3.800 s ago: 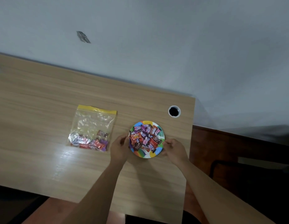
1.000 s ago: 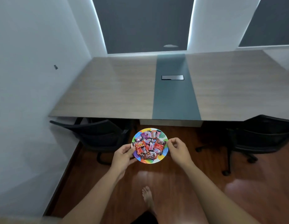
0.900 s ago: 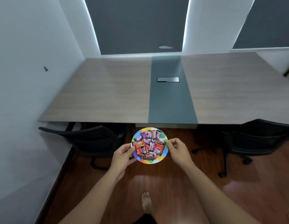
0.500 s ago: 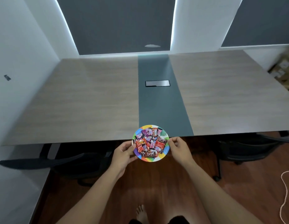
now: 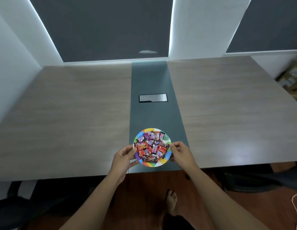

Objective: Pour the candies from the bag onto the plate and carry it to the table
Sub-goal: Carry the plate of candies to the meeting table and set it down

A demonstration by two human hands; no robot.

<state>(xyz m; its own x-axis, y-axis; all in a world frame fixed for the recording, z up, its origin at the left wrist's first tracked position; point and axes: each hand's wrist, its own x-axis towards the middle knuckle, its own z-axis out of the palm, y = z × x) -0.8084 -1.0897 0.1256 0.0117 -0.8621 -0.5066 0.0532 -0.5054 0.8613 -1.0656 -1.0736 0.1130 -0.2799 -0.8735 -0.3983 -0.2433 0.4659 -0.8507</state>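
Note:
A small round plate (image 5: 167,157) with a rainbow-coloured rim carries a heap of wrapped candies (image 5: 151,147) in red, purple and brown. My left hand (image 5: 123,157) grips its left rim and my right hand (image 5: 181,152) grips its right rim. The plate hovers over the near edge of a large conference table (image 5: 74,117), above the table's dark grey centre strip (image 5: 152,83). The candy bag is out of view.
A closed metal cable hatch (image 5: 152,98) sits in the centre strip. Black office chairs stand under the table at the lower left (image 5: 20,206) and lower right (image 5: 253,181). Cardboard boxes (image 5: 292,78) are at the far right. My bare foot (image 5: 171,202) is on the wooden floor.
I have carried the plate away from the small desk and up to the conference table. The plate, held over the floor before, now hangs above the table's near edge.

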